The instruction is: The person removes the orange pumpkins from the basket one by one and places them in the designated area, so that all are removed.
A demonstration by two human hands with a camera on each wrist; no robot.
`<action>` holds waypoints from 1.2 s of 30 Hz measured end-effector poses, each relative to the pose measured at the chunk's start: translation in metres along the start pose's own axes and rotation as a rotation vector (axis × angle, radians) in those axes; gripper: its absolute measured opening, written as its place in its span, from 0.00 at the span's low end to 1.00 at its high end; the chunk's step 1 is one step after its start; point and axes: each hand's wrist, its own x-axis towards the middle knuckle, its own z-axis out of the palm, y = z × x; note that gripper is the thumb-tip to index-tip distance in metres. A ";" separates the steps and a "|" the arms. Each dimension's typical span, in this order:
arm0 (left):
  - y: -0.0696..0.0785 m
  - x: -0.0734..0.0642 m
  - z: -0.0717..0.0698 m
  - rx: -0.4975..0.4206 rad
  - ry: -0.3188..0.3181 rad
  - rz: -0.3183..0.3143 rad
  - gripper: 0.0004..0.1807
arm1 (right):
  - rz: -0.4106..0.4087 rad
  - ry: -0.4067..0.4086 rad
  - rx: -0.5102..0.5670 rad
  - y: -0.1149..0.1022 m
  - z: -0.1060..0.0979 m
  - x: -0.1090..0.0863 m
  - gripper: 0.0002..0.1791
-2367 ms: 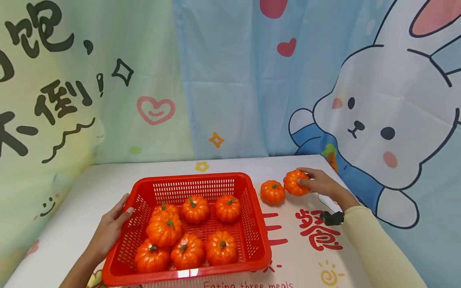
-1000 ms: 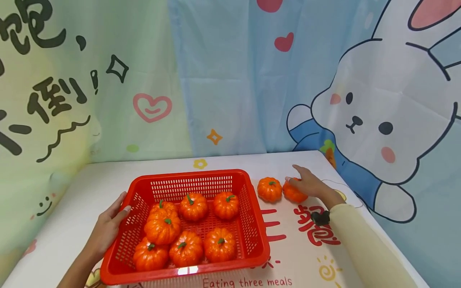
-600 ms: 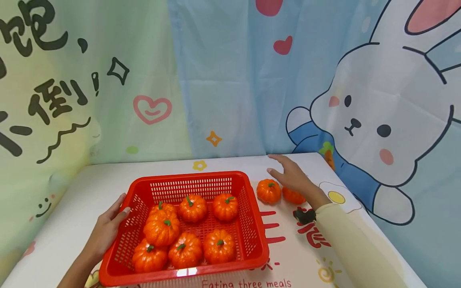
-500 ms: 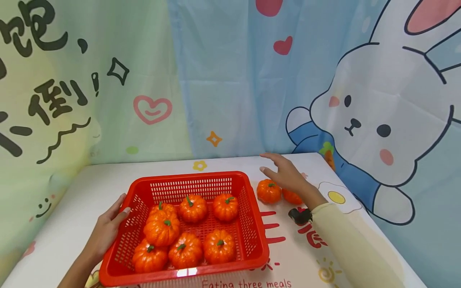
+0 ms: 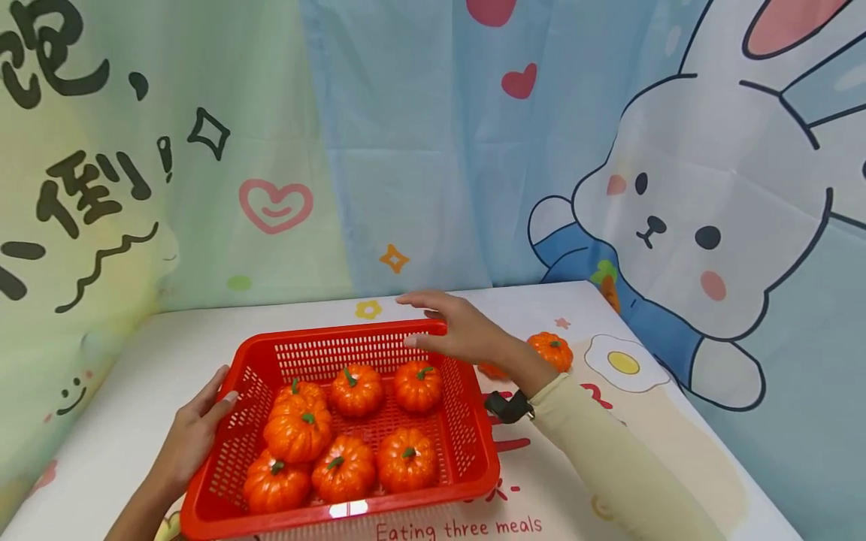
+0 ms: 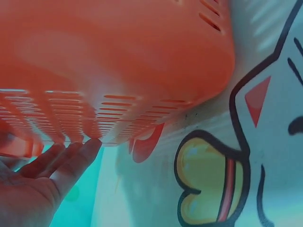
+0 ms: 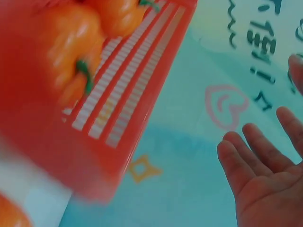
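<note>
A red perforated plastic basket (image 5: 348,511) holds several small orange toy pumpkins (image 5: 408,460) with green stems. My left hand (image 5: 196,428) holds the basket's left side, thumb over the rim and fingers against the outer wall; in the left wrist view the fingers (image 6: 75,161) reach up to the slotted wall. My right hand (image 5: 460,327), fingers spread and holding nothing, is over the basket's back right corner. To the right of the basket, one pumpkin (image 5: 550,351) sits on the table. Another pumpkin (image 5: 492,370) beside it is mostly hidden behind my right wrist.
A printed mat with lettering and a fried-egg picture (image 5: 624,363) covers the white table (image 5: 122,376). Behind it hangs a cartoon curtain (image 5: 406,150). A black wrist device (image 5: 509,406) sits on my right wrist.
My right hand has set down and let go of the pumpkin at the far right, then moved left over the basket's back corner. My left hand stays at the basket's side.
</note>
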 end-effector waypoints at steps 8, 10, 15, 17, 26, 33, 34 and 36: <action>-0.004 -0.002 -0.003 0.001 0.014 -0.011 0.36 | -0.034 -0.144 0.050 -0.020 0.044 0.033 0.38; -0.004 -0.002 -0.002 -0.007 0.011 -0.014 0.36 | -0.023 -0.170 0.059 -0.023 0.052 0.038 0.38; -0.004 -0.001 0.000 -0.001 0.008 -0.006 0.36 | -0.004 -0.235 0.055 -0.025 0.068 0.045 0.40; -0.003 0.000 0.000 0.010 0.009 0.002 0.36 | -0.001 -0.265 0.053 -0.026 0.074 0.047 0.41; -0.002 0.000 -0.002 0.020 0.008 0.020 0.35 | 0.000 -0.409 -0.045 -0.031 0.105 0.061 0.45; -0.003 0.000 -0.001 -0.002 0.003 0.012 0.35 | 0.007 -0.500 -0.087 -0.036 0.117 0.067 0.41; -0.003 0.000 -0.001 -0.004 0.002 0.013 0.35 | 0.009 -0.519 -0.092 -0.037 0.117 0.067 0.40; -0.003 0.000 0.000 -0.003 0.001 0.015 0.35 | 0.011 -0.553 -0.085 -0.038 0.119 0.066 0.38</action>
